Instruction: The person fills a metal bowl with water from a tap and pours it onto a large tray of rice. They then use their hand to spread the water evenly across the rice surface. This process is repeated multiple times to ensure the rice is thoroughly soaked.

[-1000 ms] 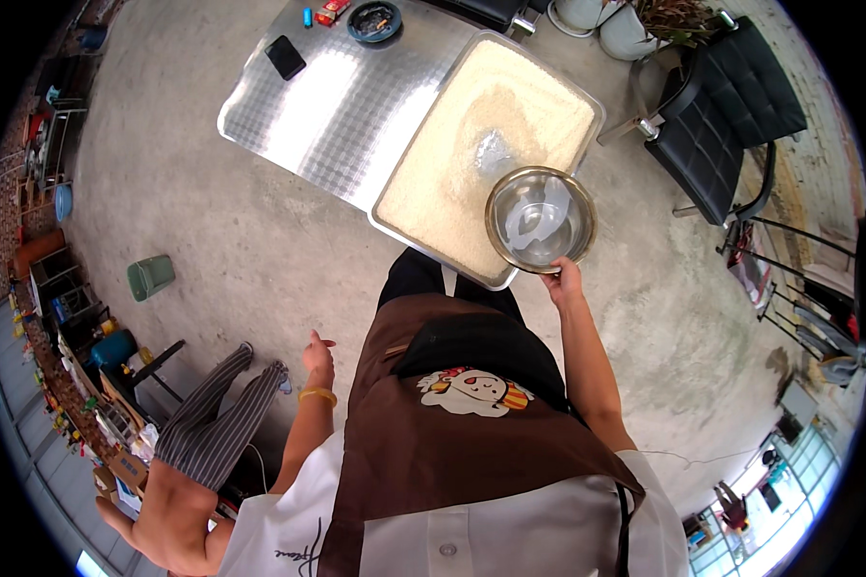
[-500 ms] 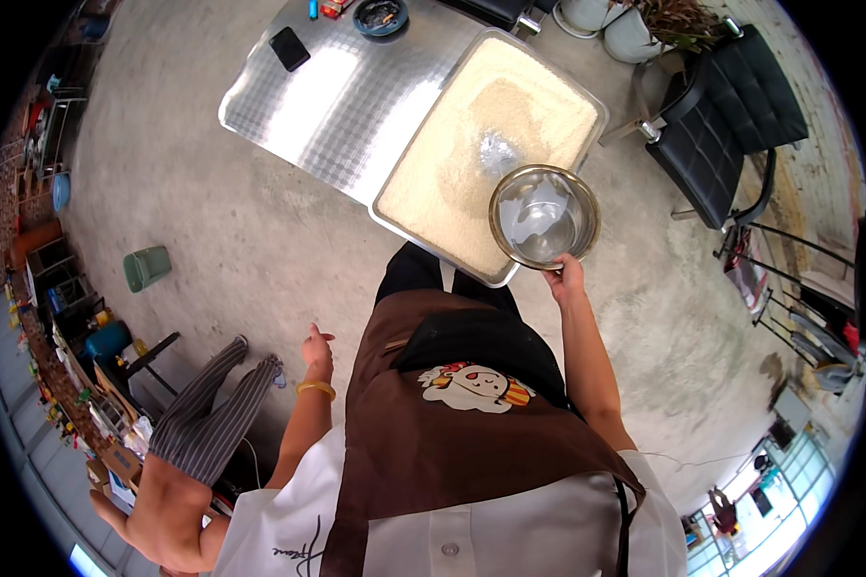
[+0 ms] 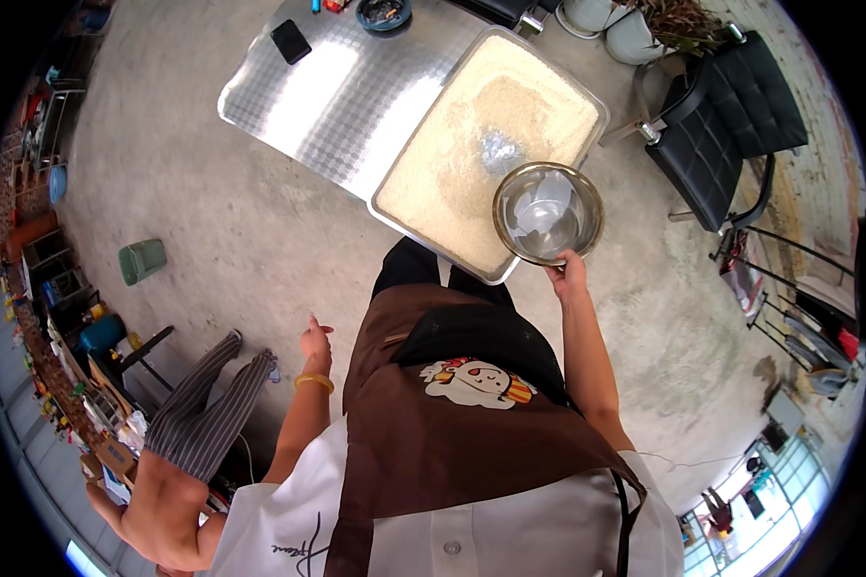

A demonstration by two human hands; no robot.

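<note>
Seen from above, a person in a brown apron (image 3: 452, 423) stands at the near edge of a metal table (image 3: 337, 96). The right hand (image 3: 568, 277) grips the near rim of a round steel bowl (image 3: 548, 212), fingers closed on the rim, the bowl extending away from the hand. The bowl hangs level, mouth up, over the near right corner of a large tray (image 3: 471, 144) spread with pale grain; being round, it has no clear long axis. Something pale and crumpled lies inside it, hard to make out. The fingertips are hidden behind the rim. The left hand (image 3: 316, 341) hangs at the person's side, empty, fingers loosely open, well apart from the bowl. A second person in striped trousers (image 3: 197, 404) sits at lower left, partly cut off by the frame.
</note>
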